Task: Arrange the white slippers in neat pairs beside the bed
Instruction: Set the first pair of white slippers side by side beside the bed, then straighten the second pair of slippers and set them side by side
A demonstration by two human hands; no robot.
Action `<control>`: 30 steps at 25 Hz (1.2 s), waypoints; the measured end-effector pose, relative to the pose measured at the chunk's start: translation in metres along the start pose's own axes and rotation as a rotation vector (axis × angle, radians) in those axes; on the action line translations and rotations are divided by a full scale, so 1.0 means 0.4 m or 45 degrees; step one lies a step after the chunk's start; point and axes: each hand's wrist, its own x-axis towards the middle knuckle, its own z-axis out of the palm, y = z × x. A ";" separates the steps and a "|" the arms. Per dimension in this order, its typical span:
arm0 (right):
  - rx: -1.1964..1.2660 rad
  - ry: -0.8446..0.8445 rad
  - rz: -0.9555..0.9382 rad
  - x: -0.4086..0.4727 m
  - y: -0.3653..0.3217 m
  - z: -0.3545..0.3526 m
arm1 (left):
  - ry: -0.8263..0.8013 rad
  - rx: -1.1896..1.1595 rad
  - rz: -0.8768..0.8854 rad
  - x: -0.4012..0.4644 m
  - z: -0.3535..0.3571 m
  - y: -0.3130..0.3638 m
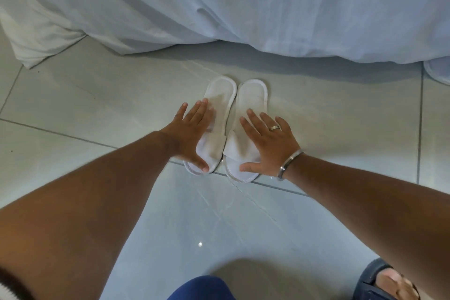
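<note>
Two white slippers lie side by side on the tiled floor, heels toward the bed. My left hand (pixel 192 134) rests flat, fingers spread, on the strap of the left slipper (pixel 220 95). On the right slipper (pixel 252 95) my right hand (pixel 266 141), with a ring and a metal bracelet, lies flat in the same way. Neither hand grips anything. The slippers nearly touch along their inner edges. Part of another white slipper (pixel 438 73) peeks out under the sheet at the far right.
A white bed sheet (pixel 243 7) hangs down to the floor across the top of the view. Pale floor tiles (pixel 97 105) surround the slippers. My foot in a dark sandal (pixel 387 282) and a blue trouser knee (pixel 202 288) are at the bottom.
</note>
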 end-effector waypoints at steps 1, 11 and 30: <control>-0.001 0.073 -0.005 -0.031 0.025 -0.016 | 0.050 -0.037 0.004 0.000 -0.022 0.027; -0.183 -0.057 0.799 -0.519 0.786 -0.103 | 0.435 -0.469 0.112 0.333 -0.177 0.772; 0.003 -0.130 1.065 -0.540 1.322 -0.116 | 0.327 0.155 0.942 0.570 -0.297 1.300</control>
